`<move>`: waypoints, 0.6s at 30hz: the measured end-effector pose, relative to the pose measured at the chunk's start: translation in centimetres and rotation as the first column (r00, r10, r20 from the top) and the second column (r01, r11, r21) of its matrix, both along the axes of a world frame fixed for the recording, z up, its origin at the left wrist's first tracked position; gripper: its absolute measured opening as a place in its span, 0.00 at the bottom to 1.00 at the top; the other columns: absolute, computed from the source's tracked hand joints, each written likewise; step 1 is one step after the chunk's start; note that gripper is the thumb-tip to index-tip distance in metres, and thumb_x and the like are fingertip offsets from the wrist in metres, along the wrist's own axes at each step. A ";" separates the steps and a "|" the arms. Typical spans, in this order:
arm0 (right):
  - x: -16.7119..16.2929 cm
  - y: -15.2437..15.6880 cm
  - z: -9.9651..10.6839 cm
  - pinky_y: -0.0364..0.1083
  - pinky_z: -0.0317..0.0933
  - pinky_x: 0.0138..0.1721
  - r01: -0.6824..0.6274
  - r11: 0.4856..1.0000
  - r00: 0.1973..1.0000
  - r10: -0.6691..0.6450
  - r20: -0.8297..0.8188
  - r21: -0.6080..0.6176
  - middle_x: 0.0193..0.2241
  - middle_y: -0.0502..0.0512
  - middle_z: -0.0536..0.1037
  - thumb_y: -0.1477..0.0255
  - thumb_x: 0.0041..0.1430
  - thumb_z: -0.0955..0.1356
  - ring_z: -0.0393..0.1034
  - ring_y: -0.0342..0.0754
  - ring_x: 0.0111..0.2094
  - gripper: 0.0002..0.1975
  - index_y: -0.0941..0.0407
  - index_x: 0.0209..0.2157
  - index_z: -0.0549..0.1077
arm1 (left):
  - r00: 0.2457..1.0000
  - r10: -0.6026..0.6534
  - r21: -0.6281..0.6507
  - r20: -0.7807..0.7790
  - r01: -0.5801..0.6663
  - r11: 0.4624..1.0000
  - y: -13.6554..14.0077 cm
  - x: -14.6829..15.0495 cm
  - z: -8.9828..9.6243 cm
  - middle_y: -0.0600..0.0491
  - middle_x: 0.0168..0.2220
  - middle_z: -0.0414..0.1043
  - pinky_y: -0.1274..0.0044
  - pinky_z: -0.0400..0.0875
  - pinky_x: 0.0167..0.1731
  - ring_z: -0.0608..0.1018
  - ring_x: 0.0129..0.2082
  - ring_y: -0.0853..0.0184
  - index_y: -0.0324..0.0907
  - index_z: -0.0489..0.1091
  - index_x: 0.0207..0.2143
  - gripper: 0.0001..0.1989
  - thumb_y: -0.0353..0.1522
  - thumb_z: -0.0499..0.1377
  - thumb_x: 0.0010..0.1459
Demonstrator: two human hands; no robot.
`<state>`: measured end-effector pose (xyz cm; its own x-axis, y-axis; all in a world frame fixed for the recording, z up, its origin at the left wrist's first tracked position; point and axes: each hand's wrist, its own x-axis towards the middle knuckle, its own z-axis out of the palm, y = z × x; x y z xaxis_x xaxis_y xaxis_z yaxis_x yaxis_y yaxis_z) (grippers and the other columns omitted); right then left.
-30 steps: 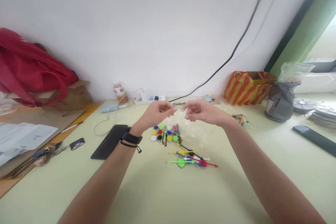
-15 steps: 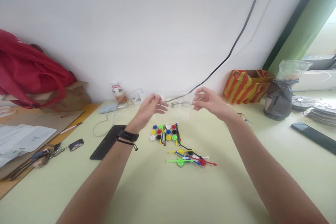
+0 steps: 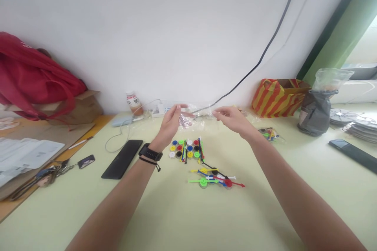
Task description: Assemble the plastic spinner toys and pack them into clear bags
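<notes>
A clear plastic bag (image 3: 200,115) is stretched between my two hands, just above the back of the table. My left hand (image 3: 172,122), with a black watch on its wrist, grips the bag's left side. Thumb and fingers of my right hand (image 3: 231,119) pinch its right side. Below the bag lie rows of coloured round discs (image 3: 189,154) with bundles of thin coloured arrows (image 3: 184,151) among them. Closer to me is a loose group of assembled arrow spinners (image 3: 203,182) in green, yellow, red, blue, white and black.
A black phone (image 3: 122,159) lies left of the discs. A filled clear bag of coloured parts (image 3: 269,135) is beyond my right forearm. A bottle (image 3: 134,104), a power strip (image 3: 158,110) and a striped bag (image 3: 278,98) stand along the wall. A dark device (image 3: 353,153) lies far right.
My left hand has turned more upright and my right hand has moved slightly left and down. The bag between them has crumpled and shows more glare at its left.
</notes>
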<state>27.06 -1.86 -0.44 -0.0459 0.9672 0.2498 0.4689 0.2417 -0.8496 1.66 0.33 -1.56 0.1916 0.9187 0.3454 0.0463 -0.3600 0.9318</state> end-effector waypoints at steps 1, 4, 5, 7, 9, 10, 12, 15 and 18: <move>0.0 0.0 -0.1 0.47 0.59 0.31 -0.023 0.999 0.999 0.022 -0.039 -0.036 0.34 0.55 0.79 0.49 0.60 0.70 0.66 0.47 0.30 0.21 0.53 0.38 0.81 | 1.000 -0.008 0.000 -0.009 0.008 1.000 0.0 -0.1 0.0 0.48 0.41 0.84 0.76 0.70 0.27 0.79 0.28 0.66 0.45 0.72 0.51 0.24 0.53 0.51 0.70; 0.1 0.2 -0.2 0.46 0.59 0.29 -0.081 0.992 0.989 0.067 -0.133 -0.099 0.31 0.52 0.77 0.51 0.57 0.73 0.63 0.44 0.27 0.19 0.53 0.36 0.80 | 0.999 -0.046 -0.016 0.000 0.046 0.999 0.1 -0.2 0.0 0.46 0.41 0.84 0.76 0.71 0.29 0.81 0.29 0.65 0.44 0.72 0.52 0.24 0.52 0.52 0.70; 0.2 0.3 -0.2 0.46 0.60 0.30 -0.087 0.992 0.985 0.071 -0.160 -0.096 0.30 0.51 0.77 0.52 0.56 0.74 0.63 0.44 0.28 0.18 0.53 0.35 0.80 | 0.998 -0.059 -0.026 0.020 0.060 0.998 0.2 -0.2 0.0 0.45 0.41 0.84 0.75 0.73 0.30 0.82 0.30 0.65 0.44 0.72 0.52 0.24 0.52 0.53 0.70; 0.2 0.4 -0.2 0.47 0.65 0.37 -0.099 0.993 0.972 0.082 -0.221 -0.068 0.32 0.51 0.78 0.55 0.55 0.75 0.68 0.46 0.33 0.15 0.53 0.32 0.78 | 0.995 -0.073 -0.050 0.069 0.077 0.996 0.3 -0.2 0.0 0.44 0.43 0.84 0.73 0.76 0.35 0.83 0.34 0.63 0.43 0.73 0.54 0.24 0.51 0.54 0.69; 0.3 0.4 -0.1 0.48 0.68 0.45 -0.125 0.991 0.946 0.102 -0.309 -0.054 0.36 0.54 0.81 0.58 0.56 0.75 0.73 0.49 0.40 0.14 0.54 0.32 0.77 | 0.991 -0.074 -0.078 0.109 0.082 0.994 0.3 -0.2 0.0 0.43 0.47 0.83 0.71 0.78 0.41 0.84 0.39 0.61 0.43 0.73 0.56 0.24 0.49 0.56 0.69; 0.4 0.3 0.0 0.50 0.68 0.49 -0.151 0.986 0.925 0.116 -0.362 -0.070 0.38 0.55 0.82 0.58 0.58 0.75 0.75 0.50 0.43 0.13 0.54 0.34 0.77 | 0.989 -0.076 -0.094 0.127 0.088 0.992 0.3 -0.2 0.1 0.43 0.48 0.82 0.70 0.78 0.44 0.84 0.42 0.60 0.43 0.73 0.58 0.24 0.48 0.58 0.69; 0.6 0.1 0.4 0.52 0.68 0.55 -0.235 0.963 0.869 0.147 -0.473 -0.133 0.42 0.59 0.84 0.59 0.60 0.74 0.77 0.53 0.48 0.13 0.53 0.39 0.77 | 0.980 -0.091 -0.135 0.176 0.116 0.984 0.2 -0.1 0.4 0.43 0.51 0.81 0.69 0.78 0.47 0.84 0.47 0.58 0.44 0.72 0.60 0.24 0.46 0.59 0.68; 1.3 -0.2 1.1 0.55 0.67 0.60 -0.415 0.884 0.781 0.223 -0.584 -0.217 0.47 0.62 0.84 0.57 0.63 0.72 0.77 0.56 0.54 0.16 0.54 0.45 0.78 | 0.955 -0.132 -0.200 0.267 0.189 0.961 -0.2 -0.1 1.0 0.42 0.55 0.79 0.66 0.77 0.51 0.84 0.48 0.56 0.44 0.70 0.63 0.24 0.43 0.59 0.69; 2.0 -0.2 1.5 0.56 0.65 0.63 -0.516 0.832 0.725 0.296 -0.622 -0.205 0.51 0.60 0.83 0.56 0.65 0.71 0.74 0.57 0.58 0.16 0.54 0.44 0.80 | 0.925 -0.203 -0.225 0.321 0.283 0.932 -0.4 -0.3 1.3 0.41 0.59 0.76 0.61 0.75 0.55 0.83 0.50 0.54 0.46 0.67 0.65 0.25 0.43 0.58 0.70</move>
